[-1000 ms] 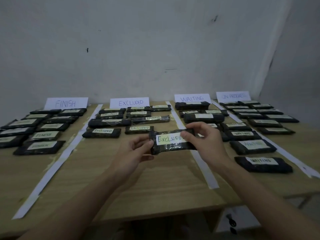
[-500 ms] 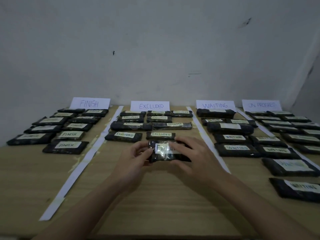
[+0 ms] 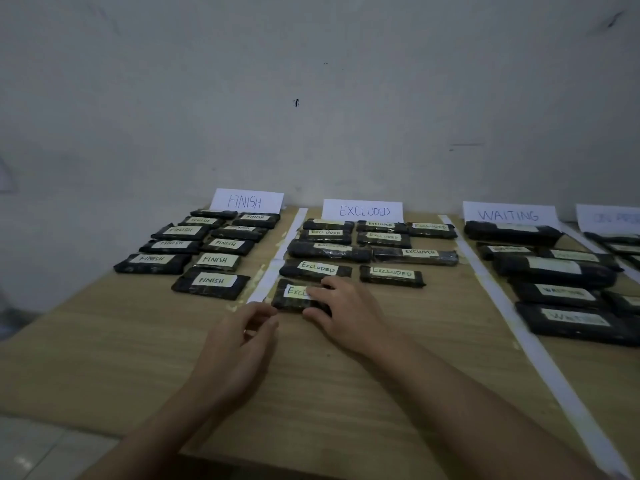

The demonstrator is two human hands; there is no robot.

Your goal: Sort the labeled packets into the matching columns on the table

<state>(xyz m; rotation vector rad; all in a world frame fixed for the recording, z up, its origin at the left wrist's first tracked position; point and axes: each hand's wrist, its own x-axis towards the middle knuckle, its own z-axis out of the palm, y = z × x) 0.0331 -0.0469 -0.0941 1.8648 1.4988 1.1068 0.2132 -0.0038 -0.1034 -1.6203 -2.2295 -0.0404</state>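
A black packet labelled EXCLUDED (image 3: pixel 289 294) lies flat on the wooden table (image 3: pixel 104 341) at the near left of the EXCLUDED column, under the EXCLUDED sign (image 3: pixel 362 211). My right hand (image 3: pixel 341 311) rests on its right half, fingers over the top and thumb at its near edge, hiding part of the label. My left hand (image 3: pixel 239 336) hovers just left of and nearer than the packet, fingers loosely curled, holding nothing.
Several FINISH packets (image 3: pixel 211 280) lie under the FINISH sign (image 3: pixel 246 201) at left. Other EXCLUDED packets (image 3: pixel 391 274) fill the column behind. WAITING packets (image 3: pixel 575 318) sit right, under the WAITING sign (image 3: pixel 509 215). White tape strips (image 3: pixel 540 355) divide columns. A fourth sign (image 3: pixel 609 218) is cut off.
The packet, held in both hands above the table a second ago, now lies in the EXCLUDED column. My left hand has let go and drawn back; the camera has turned left.
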